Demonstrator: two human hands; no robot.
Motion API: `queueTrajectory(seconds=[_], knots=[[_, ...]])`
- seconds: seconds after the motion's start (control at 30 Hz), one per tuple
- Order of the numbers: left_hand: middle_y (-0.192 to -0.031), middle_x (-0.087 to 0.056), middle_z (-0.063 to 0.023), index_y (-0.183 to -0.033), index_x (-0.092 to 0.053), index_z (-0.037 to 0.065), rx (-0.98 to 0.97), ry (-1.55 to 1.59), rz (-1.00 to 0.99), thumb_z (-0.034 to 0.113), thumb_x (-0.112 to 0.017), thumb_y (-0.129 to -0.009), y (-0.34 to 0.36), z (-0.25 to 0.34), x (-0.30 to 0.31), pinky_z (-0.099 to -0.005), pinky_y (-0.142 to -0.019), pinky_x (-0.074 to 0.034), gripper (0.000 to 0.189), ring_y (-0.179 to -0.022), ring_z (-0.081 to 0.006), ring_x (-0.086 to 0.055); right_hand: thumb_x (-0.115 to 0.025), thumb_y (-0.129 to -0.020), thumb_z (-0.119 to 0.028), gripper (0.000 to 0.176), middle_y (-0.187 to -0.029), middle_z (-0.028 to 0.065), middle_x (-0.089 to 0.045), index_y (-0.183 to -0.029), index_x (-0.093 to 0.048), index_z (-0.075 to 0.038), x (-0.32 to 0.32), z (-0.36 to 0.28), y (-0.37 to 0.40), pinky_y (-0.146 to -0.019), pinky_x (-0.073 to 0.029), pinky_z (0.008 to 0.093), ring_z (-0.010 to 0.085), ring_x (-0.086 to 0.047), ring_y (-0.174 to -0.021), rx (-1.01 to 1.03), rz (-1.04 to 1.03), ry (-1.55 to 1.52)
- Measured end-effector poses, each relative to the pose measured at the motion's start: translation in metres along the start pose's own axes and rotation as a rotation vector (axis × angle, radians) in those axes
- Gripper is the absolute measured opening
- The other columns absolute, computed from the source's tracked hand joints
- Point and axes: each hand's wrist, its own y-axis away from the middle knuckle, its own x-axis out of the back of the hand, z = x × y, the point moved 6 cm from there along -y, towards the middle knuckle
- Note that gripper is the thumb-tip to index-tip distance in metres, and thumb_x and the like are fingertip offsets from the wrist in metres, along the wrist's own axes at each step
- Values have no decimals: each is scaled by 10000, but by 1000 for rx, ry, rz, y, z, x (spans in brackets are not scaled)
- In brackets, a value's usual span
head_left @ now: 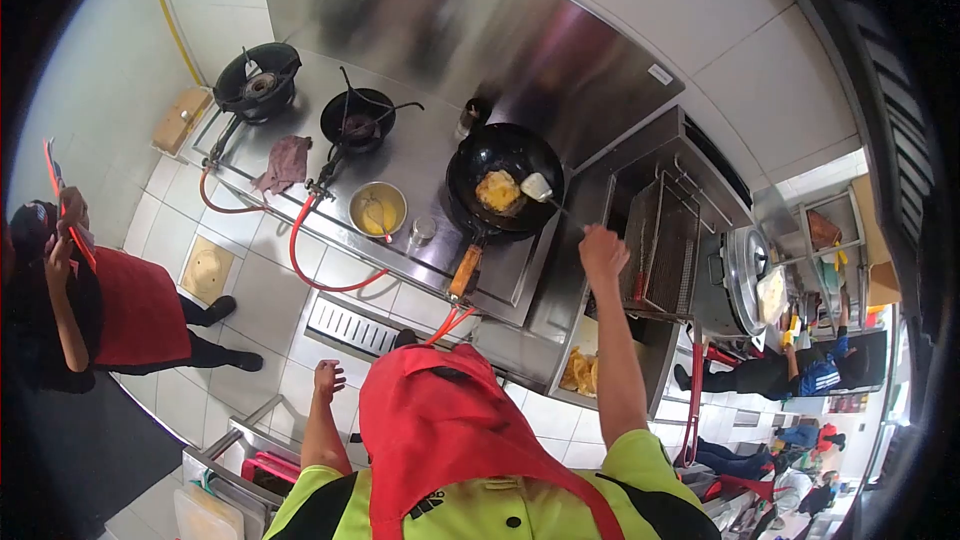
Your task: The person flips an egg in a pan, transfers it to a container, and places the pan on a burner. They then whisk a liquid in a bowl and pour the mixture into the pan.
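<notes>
My right hand [603,255] is closed around the handle of a spatula [537,187], whose pale flat blade is inside a black wok [478,152]. Beside the blade, a browned yellow piece of food like an omelette [498,192] lies in the wok. The wok's wooden handle [465,268] points toward me, with no hand on it. My left hand [329,378] hangs low over the floor near the stove front, holding nothing, its fingers loosely bent and apart. Left of the wok stand a metal bowl [398,198] of yellow liquid with a utensil in it and a small clear glass [422,230].
Two burners [258,85] [357,120] and a cloth [285,164] are on the stove's left. Red hoses [310,265] run along its front. To the right are a fryer basket [662,245] and a large pot [740,275]. A person [140,310] stands at left; others are at far right.
</notes>
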Motion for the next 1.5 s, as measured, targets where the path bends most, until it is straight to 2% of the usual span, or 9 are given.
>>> queueTrajectory(seconds=[0.2, 0.27, 0.37, 0.7, 0.87, 1.07, 1.17, 1.3, 1.5], knots=[[-1077, -643, -125, -1176, -542, 143, -41, -17, -19, 340, -448, -1005, -10, 36, -15, -408, -679, -534, 277, -794, -255, -651, -576, -916, -313, 289, -925, 199, -713, -932, -736, -73, 17, -14, -58, -758, -555, 500, 371, -695, -936, 166, -78, 275], [-1127, -629, -124, -1204, -548, 156, -114, 22, -43, 312, -465, -965, -11, 52, -20, -433, -754, -536, 297, -918, -289, -658, -592, -912, -365, 255, -921, 150, -724, -938, -763, -178, -33, 12, -86, -834, -524, 466, 359, -685, -955, 98, -326, 176], [-1080, -634, -116, -1178, -548, 151, -157, 57, -37, 326, -456, -998, -2, 59, -21, -405, -709, -535, 267, -869, -263, -657, -556, -931, -386, 313, -919, 147, -723, -893, -767, -159, -77, 7, -69, -856, -513, 444, 353, -678, -973, 197, -449, -165], [-1116, -641, -132, -1181, -572, 153, -24, 22, 27, 382, -531, -951, 18, 15, 1, -408, -719, -545, 327, -854, -268, -659, -483, -972, -404, 356, -982, 177, -711, -1030, -710, -136, -112, -36, -14, -895, -496, 486, 391, -659, -1010, 2, -144, -335], [-992, -647, -68, -1152, -587, 143, -244, -93, -191, 368, -513, -980, 18, 95, -80, -301, -607, -501, 293, -745, -163, -624, -478, -976, -409, 360, -1024, 167, -714, -1076, -701, -146, -118, -43, -16, -912, -493, 503, 413, -652, -1025, -123, -177, -379], [-1010, -637, -60, -1204, -606, 129, -423, -235, -518, 427, -471, -995, 55, 209, -211, -287, -685, -509, 388, -852, -155, -605, -482, -983, -399, 390, -1043, 219, -698, -1075, -698, -87, -106, -33, -8, -904, -500, 526, 409, -662, -1014, -115, -143, -475], [-1098, -647, -76, -1264, -568, 117, -408, -254, -657, 466, -436, -1010, 66, 230, -253, -342, -776, -530, 452, -937, -181, -603, -484, -982, -398, 396, -1021, 224, -699, -1068, -695, -75, -91, -40, 1, -889, -509, 532, 427, -658, -1002, -164, -192, -325], [-1089, -638, -78, -1247, -580, 80, -359, -255, -710, 530, -469, -981, 93, 251, -293, -334, -725, -529, 535, -909, -173, -614, -481, -980, -403, 387, -1017, 225, -695, -1074, -686, -88, -114, -41, -8, -882, -511, 539, 455, -645, -1002, -83, -146, -413], [-916, -688, -34, -1170, -574, 112, -271, -395, -715, 540, -514, -960, 96, 256, -323, -339, -723, -528, 480, -775, -133, -644, -471, -992, -383, 353, -977, 222, -697, -1041, -677, -101, -97, -39, 12, -840, -529, 523, 433, -662, -963, -167, -124, -424]])
